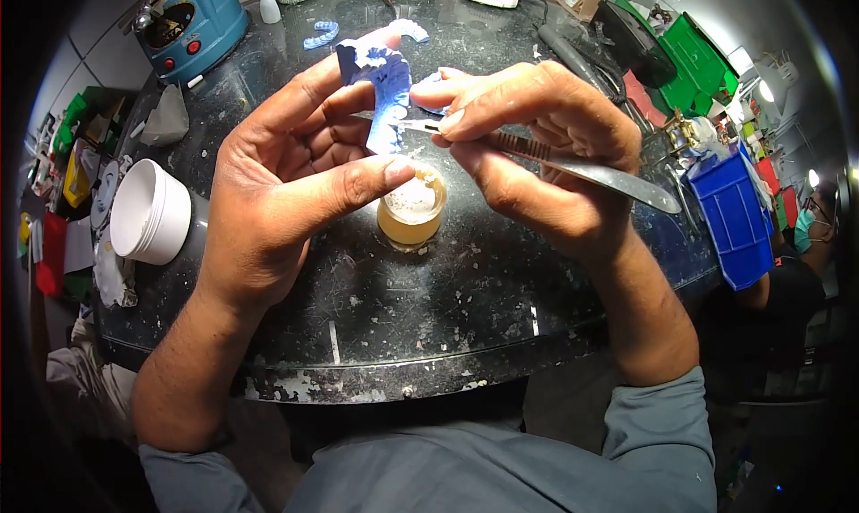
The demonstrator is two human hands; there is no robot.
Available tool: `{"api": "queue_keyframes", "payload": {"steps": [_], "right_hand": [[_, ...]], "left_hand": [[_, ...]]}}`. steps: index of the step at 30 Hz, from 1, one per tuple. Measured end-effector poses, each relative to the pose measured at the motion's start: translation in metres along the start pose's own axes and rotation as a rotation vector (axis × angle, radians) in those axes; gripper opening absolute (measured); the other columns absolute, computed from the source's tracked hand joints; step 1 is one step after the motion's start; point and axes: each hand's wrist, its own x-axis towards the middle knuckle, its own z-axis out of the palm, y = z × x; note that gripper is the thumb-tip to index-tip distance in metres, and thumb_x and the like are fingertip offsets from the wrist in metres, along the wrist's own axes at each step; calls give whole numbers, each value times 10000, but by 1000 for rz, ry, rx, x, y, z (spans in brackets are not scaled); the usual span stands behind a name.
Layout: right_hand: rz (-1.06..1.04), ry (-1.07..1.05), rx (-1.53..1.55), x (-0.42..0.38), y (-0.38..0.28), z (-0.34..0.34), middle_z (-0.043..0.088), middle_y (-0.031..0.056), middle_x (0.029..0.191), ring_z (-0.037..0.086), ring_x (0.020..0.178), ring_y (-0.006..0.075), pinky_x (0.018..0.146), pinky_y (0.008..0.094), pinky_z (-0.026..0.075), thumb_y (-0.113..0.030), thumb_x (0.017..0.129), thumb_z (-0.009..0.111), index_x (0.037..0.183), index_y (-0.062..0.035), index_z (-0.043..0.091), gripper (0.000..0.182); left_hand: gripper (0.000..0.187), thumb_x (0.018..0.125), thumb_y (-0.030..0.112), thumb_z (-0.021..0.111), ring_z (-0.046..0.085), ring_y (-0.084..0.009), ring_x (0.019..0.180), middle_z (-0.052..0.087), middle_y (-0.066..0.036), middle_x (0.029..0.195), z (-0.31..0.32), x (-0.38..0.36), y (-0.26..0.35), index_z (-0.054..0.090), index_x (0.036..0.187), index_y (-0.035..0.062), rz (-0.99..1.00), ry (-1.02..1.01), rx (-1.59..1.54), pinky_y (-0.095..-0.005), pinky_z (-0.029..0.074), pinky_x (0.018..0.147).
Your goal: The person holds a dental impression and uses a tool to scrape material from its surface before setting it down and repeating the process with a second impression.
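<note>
My left hand [268, 186] is closed around a blue dental cast [390, 88], gripping it between the thumb below and the fingers behind and above. A slim metal scalpel-like knife [617, 177] with a ridged grip sits in my right hand [559, 137], pinched between thumb and fingers. Its narrow tip points left and meets, or nearly meets, the tooth edge of the cast; exact contact is hard to tell. Just beneath the cast stands a small glass jar [410, 228] with amber contents and a whitish top. Another blue piece [433, 101] lies partly hidden behind my right fingers.
A white tub [150, 210] is left of my left hand. Behind it stands a blue machine with red buttons [201, 31]. A blue arch-shaped piece [320, 35] lies at the back. On the right are a blue tray [732, 213], green boxes [702, 61] and a masked person [810, 226].
</note>
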Motion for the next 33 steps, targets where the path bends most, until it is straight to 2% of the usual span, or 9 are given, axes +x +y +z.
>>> {"api": "queue_keyframes", "payload": {"steps": [8, 13, 17, 19, 33], "right_hand": [[1, 13, -14, 0, -1, 1, 662, 158, 936, 666, 1038, 313, 1001, 458, 474, 151, 752, 630, 958, 57, 634, 226], [-34, -11, -87, 1, 0, 1, 666, 163, 934, 672, 1025, 310, 1005, 468, 469, 160, 738, 625, 960, 54, 638, 246], [-52, 14, -90, 1, 0, 2, 669, 166, 935, 675, 1018, 309, 1007, 472, 466, 172, 723, 618, 948, 51, 647, 257], [-46, 10, -96, 1, -1, 3, 669, 164, 933, 674, 1020, 310, 1008, 473, 466, 175, 719, 613, 945, 50, 647, 261], [-47, 6, -79, 1, 0, 1, 669, 149, 933, 673, 1031, 309, 1027, 463, 446, 202, 685, 562, 945, 53, 640, 309]], "left_hand": [[737, 700, 15, 753, 536, -231, 1238, 443, -168, 1457, -2, 1, 2, 471, 1381, -2, -54, -20, 1, -352, 424, 1054], [745, 711, 13, 736, 566, -200, 1181, 531, -152, 1359, 1, 0, 0, 453, 1400, -2, 23, -5, 4, -331, 431, 1036], [754, 707, 11, 735, 562, -193, 1180, 529, -148, 1359, 1, 1, 1, 449, 1406, -1, 13, -7, 5, -330, 423, 1037], [741, 711, 10, 729, 553, -198, 1199, 472, -152, 1425, -1, 1, 2, 455, 1400, 2, -28, -18, 34, -335, 411, 1048], [726, 714, -5, 715, 524, -206, 1240, 470, -148, 1434, 2, 0, 3, 462, 1395, 7, -13, 7, 25, -344, 385, 1073]]}}
